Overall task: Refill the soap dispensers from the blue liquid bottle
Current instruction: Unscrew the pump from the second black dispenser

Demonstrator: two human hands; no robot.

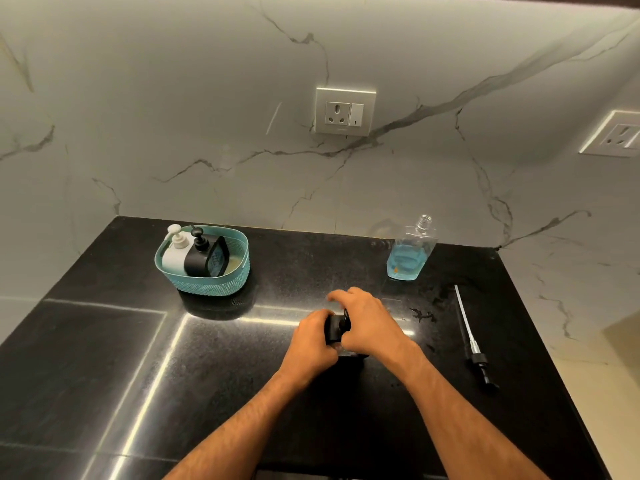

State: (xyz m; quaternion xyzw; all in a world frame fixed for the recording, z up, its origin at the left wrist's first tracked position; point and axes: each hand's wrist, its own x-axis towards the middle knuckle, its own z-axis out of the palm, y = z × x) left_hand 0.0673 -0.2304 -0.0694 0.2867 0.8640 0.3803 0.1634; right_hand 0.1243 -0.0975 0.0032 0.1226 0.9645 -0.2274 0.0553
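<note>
Both hands were working on a small black dispenser [335,329] sitting near the middle of the black counter [207,375]. The left hand [313,341] was wrapped around its side, fingers curled on it. The right hand [363,322] was over the top, curled round the pump head, though I couldn't tell exactly how the fingertips sat on it since the hand covered most of it.

The blue bottle [408,252] stood upright and uncapped toward the back right of the counter, close to the marble wall [207,116], about a third full of blue liquid. Its pump [472,344] with the long tube lay flat on the counter to the right of the hands, well apart from the bottle. A few wet spots showed between the pump and the hands.

Back left there was a teal basket [221,282] with a white dispenser [176,251] and a black one [199,252] standing in it side by side, touching. A socket [344,110] was on the wall above.
</note>
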